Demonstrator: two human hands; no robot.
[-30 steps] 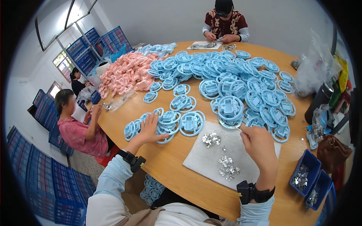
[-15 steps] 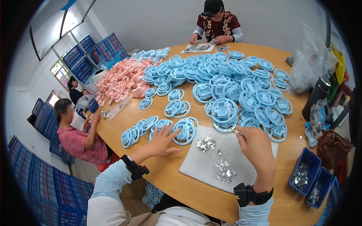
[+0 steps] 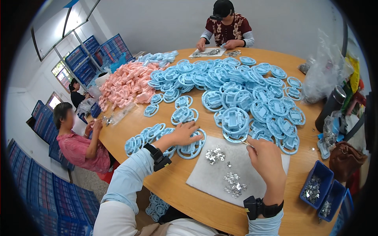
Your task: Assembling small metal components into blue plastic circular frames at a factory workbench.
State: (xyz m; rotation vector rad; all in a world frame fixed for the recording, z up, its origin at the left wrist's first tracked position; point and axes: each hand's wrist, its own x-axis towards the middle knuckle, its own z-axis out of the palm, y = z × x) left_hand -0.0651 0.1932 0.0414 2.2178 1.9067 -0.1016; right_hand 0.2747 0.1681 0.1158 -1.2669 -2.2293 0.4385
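Observation:
My left hand (image 3: 182, 135) is open, fingers stretched out, above a small group of light-blue plastic ring-shaped parts (image 3: 189, 148). Its fingertips reach toward a blue part (image 3: 181, 115) just beyond; whether they touch it I cannot tell. My right hand (image 3: 264, 155) pinches metal tweezers (image 3: 247, 144), whose tips point toward another blue ring part (image 3: 235, 122) at the far edge of a whitish felt mat (image 3: 204, 173). Small shiny metal pieces lie on that mat in two heaps, one farther (image 3: 215, 155) and one nearer (image 3: 235, 185), with a stray piece between.
A big pile of blue parts (image 3: 224, 74) covers the table's middle, beside a pink heap (image 3: 130, 84). Two blue bins (image 3: 318, 184) of metal pieces, a brown bag (image 3: 346, 159) and a dark flask (image 3: 332, 104) stand at right. Co-workers sit across and at left.
My left hand has moved away from me and a little right, over the blue parts. My right hand with the tweezers has shifted only slightly.

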